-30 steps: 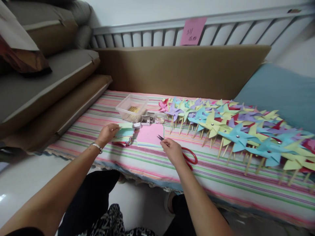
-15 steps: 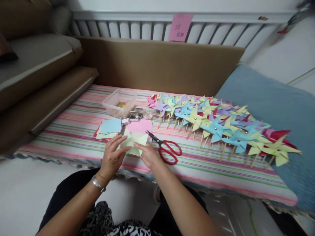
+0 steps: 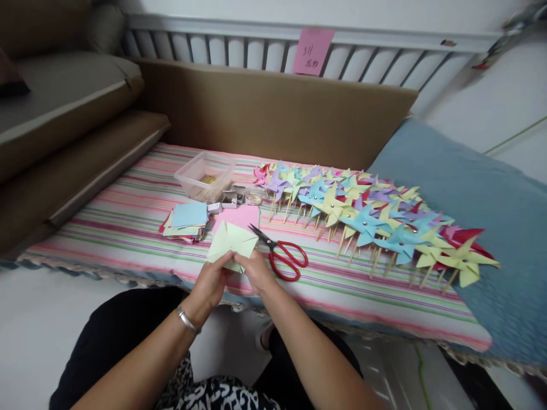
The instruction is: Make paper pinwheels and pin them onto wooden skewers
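A left hand (image 3: 212,283) and a right hand (image 3: 256,272) each pinch the lower corner of a pale green paper sheet (image 3: 233,242), apparently folded, at the near edge of a striped cover (image 3: 128,228). Red-handled scissors (image 3: 284,256) lie just right of it, a paper stack (image 3: 186,221) to its left, and pinwheels (image 3: 363,219) toward the right edge

A striped cloth (image 3: 128,228) covers the low bed, where rows of paper pinwheels (image 3: 363,219) on wooden sticks lie overlapping, reaching a blue cushion (image 3: 470,193) at the right end. Towards the left sit a clear plastic tub (image 3: 184,181), small metal boxes (image 3: 233,197) just beside it, a stack of coloured paper squares (image 3: 186,219), a pink sheet (image 3: 239,216) and red-handled scissors (image 3: 284,257).
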